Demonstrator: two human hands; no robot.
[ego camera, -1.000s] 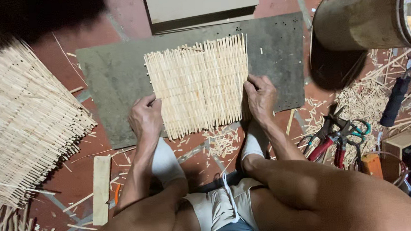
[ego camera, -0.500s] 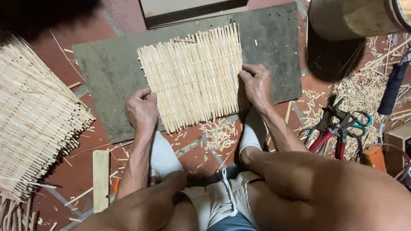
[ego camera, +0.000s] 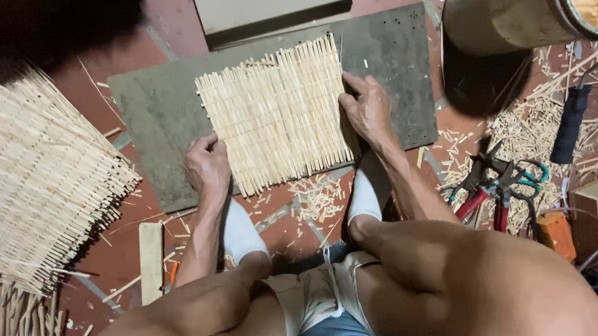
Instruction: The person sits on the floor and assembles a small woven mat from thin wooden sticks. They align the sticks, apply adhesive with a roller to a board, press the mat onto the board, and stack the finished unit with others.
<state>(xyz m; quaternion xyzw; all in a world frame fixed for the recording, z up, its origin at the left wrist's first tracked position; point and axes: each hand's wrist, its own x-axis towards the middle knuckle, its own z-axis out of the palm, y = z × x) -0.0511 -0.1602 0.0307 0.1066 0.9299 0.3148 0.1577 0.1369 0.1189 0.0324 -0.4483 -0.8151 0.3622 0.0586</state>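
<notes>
since the last frame my left hand and right hand stay curled, gripping the woven mat's edges on the grey board.

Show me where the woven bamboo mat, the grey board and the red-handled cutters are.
woven bamboo mat (ego camera: 278,117), head view, middle of the weave
grey board (ego camera: 158,108), head view, bare left part
red-handled cutters (ego camera: 480,194), head view, red handle

I see no labels, signs or screens | 4 o'clock: small orange box, possibly a package, partly hidden.
</notes>
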